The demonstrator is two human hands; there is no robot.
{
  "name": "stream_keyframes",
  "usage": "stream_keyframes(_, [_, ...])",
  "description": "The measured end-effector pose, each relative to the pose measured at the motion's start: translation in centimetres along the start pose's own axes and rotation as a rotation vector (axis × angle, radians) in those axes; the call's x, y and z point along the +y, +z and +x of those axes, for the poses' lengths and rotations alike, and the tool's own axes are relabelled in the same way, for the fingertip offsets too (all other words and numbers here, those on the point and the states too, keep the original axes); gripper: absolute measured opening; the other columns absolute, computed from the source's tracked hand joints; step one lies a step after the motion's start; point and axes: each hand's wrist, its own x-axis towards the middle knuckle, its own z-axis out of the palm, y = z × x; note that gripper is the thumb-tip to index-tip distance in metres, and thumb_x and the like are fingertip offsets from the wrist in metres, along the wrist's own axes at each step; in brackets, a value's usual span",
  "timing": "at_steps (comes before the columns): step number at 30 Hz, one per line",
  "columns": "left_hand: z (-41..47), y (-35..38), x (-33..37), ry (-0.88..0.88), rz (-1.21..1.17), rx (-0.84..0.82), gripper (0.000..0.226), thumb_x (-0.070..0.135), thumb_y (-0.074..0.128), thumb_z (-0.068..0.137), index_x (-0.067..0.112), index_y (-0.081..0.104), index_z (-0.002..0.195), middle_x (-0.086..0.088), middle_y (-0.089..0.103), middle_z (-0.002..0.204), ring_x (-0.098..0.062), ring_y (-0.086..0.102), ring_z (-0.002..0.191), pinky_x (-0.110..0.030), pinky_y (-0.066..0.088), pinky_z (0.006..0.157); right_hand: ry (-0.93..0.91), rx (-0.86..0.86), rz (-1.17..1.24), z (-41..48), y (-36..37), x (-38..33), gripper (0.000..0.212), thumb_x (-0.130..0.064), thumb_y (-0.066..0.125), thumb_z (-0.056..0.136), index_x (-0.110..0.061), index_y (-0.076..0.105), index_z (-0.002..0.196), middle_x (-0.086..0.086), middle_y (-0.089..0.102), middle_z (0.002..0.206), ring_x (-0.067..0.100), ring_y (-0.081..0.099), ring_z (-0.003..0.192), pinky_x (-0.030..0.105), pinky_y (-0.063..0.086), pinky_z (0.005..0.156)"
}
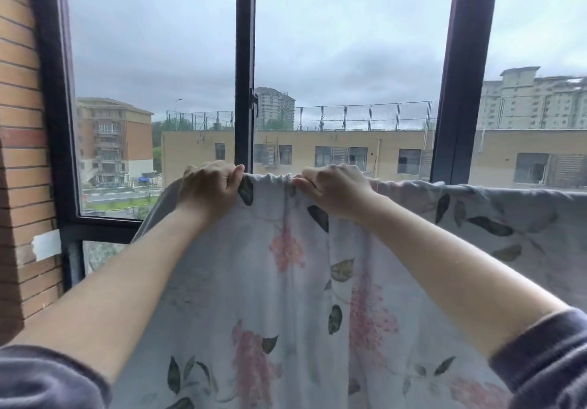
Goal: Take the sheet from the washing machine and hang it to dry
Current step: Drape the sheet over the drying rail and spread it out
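Observation:
A pale sheet (279, 281) printed with pink flowers and dark green leaves hangs in front of me, draped over a line or rail that the cloth hides. Its top fold runs from the middle of the view off to the right. My left hand (208, 186) grips the bunched top edge near the sheet's left end, fingers curled over the fold. My right hand (333, 188) pinches the same edge a short way to the right. Both arms reach forward and up, with dark sleeves pushed back. No washing machine is in view.
A large window with dark frames (244, 68) stands just behind the sheet, showing buildings and a grey sky. A brick wall (22, 154) closes the left side, with a strip of white tape (47, 245) on it.

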Motion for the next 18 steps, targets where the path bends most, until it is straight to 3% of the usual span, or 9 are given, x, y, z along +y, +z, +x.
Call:
stream_keyframes(4, [-0.2,0.6,2.5,-0.150,0.028,0.027,0.037,0.036,0.026,0.086,0.022,0.055,0.068,-0.002,0.057,0.079,-0.027,0.054,0.087,-0.040,0.029,0.085,0.105,-0.001,-0.037,-2.7,-0.7,3.3,0.051,-0.054,0.023,0.098,-0.018,0.058,0.086,0.001,0.059,0.071,0.020,0.055,0.066,0.032,0.043,0.065])
stream_keyframes(9, [-0.5,1.5,4.0,-0.227,0.099,0.091,0.044,0.035,0.025,0.083,0.014,0.063,0.076,-0.012,0.062,0.087,-0.031,0.054,0.086,-0.047,0.029,0.092,0.270,0.071,-0.169,-8.9,-2.5,8.9,0.060,-0.058,0.016,0.096,-0.019,0.061,0.092,0.000,0.060,0.075,0.022,0.053,0.067,0.031,0.029,0.065])
stream_keyframes(11, [-0.7,1.7,4.4,-0.278,0.132,0.086,0.045,0.033,0.026,0.087,0.009,0.064,0.085,-0.018,0.060,0.098,-0.035,0.053,0.096,-0.059,0.023,0.101,0.317,0.074,-0.196,-11.1,-3.0,10.9,0.067,-0.063,0.007,0.091,-0.018,0.058,0.092,0.003,0.064,0.084,0.026,0.059,0.078,0.035,0.031,0.073])
stream_keyframes(13, [-1.2,2.2,5.6,-0.317,0.108,0.084,0.043,0.034,0.027,0.092,0.006,0.059,0.099,-0.023,0.053,0.114,-0.038,0.045,0.113,-0.069,0.012,0.104,0.338,0.038,-0.191,-13.0,-3.1,12.2,0.062,-0.061,0.011,0.090,-0.020,0.056,0.105,0.005,0.063,0.100,0.028,0.056,0.095,0.043,0.034,0.086])
stream_keyframes(16, [-3.9,3.6,9.3,-0.251,0.013,0.116,0.051,0.039,0.031,0.092,0.009,0.039,0.133,-0.019,0.033,0.144,-0.038,0.023,0.137,-0.069,0.005,0.106,0.307,0.043,-0.186,-15.4,-2.5,12.1,0.057,-0.054,0.021,0.091,-0.024,0.041,0.136,0.004,0.049,0.134,0.030,0.041,0.127,0.052,0.023,0.107])
stream_keyframes(18, [-6.8,4.8,13.0,-0.185,-0.048,0.102,0.060,0.041,0.033,0.091,0.011,0.025,0.144,-0.016,0.022,0.152,-0.036,0.018,0.140,-0.065,0.005,0.108,0.274,0.099,-0.151,-17.7,-1.7,11.3,0.053,-0.046,0.029,0.095,-0.022,0.040,0.140,0.006,0.039,0.147,0.033,0.029,0.138,0.055,0.019,0.113])
